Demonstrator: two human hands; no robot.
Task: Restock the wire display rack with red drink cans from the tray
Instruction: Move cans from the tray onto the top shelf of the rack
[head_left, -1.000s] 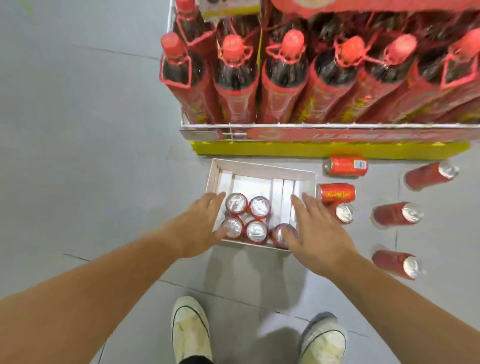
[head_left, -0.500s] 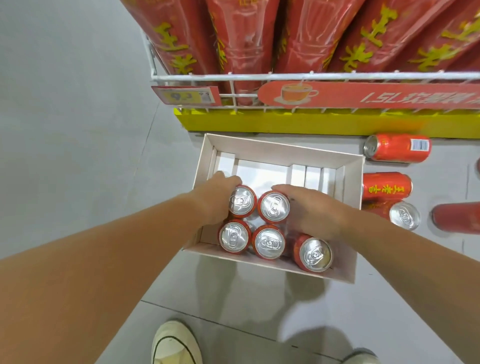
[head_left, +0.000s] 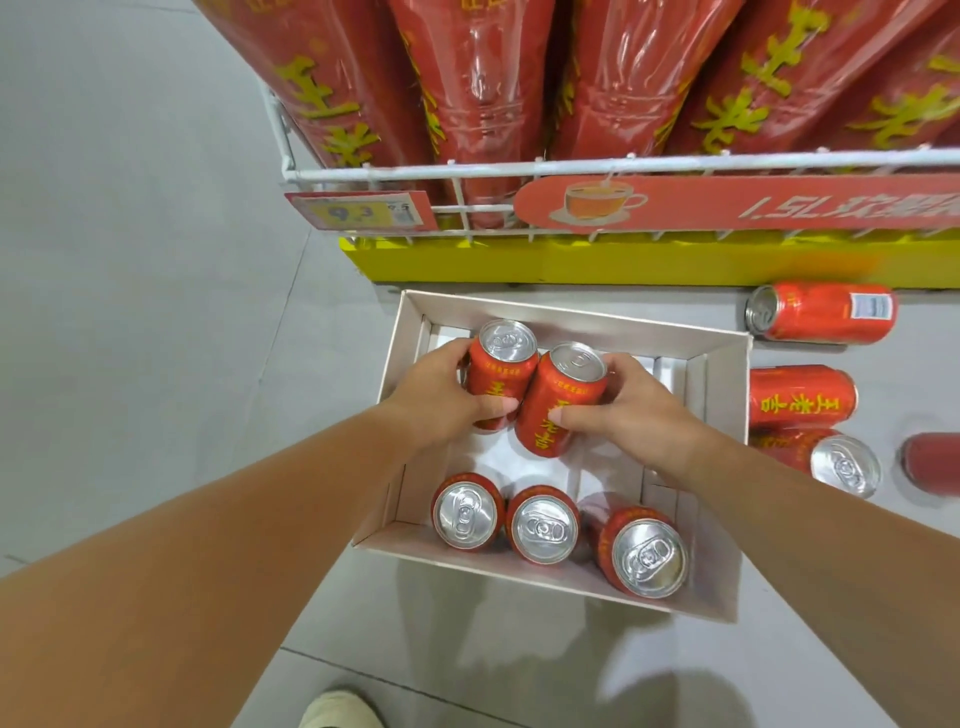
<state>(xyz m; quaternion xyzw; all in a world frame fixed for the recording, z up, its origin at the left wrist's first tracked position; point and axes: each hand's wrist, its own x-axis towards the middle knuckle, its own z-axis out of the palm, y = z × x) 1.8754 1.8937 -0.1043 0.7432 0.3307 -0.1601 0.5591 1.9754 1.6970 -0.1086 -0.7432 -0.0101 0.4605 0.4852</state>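
Nearest the person, three red cans (head_left: 543, 525) stood upright along the near wall of the shallow white cardboard tray (head_left: 719, 519), their brushed aluminium lids and pull tabs facing up; the rightmost leaned a little and looked likely to topple if the thin tray got nudged. Above them the left hand (head_left: 441, 400) had its fingers wrapped round one smooth cylindrical can (head_left: 498, 376), thumb pressed across the printed front, while the right hand (head_left: 631, 415) clamped a second can (head_left: 558, 402) the same way. Both cans were lifted clear of the tray floor, tilted away, and touching at their shoulders. The glossy painted metal offered little friction, so a one-handed hold could slip, and a dropped can would dent or roll off among the loose cans (head_left: 821, 312) lying on their sides on the smooth grey floor (head_left: 156, 312) to the right. Beyond the tray sat a yellow base (head_left: 623, 262) and the white wire rack (head_left: 467, 169), packed with tall shrink-wrapped bottles (head_left: 483, 78); no open slot showed, so knocking a can against the wire front seemed a real risk.
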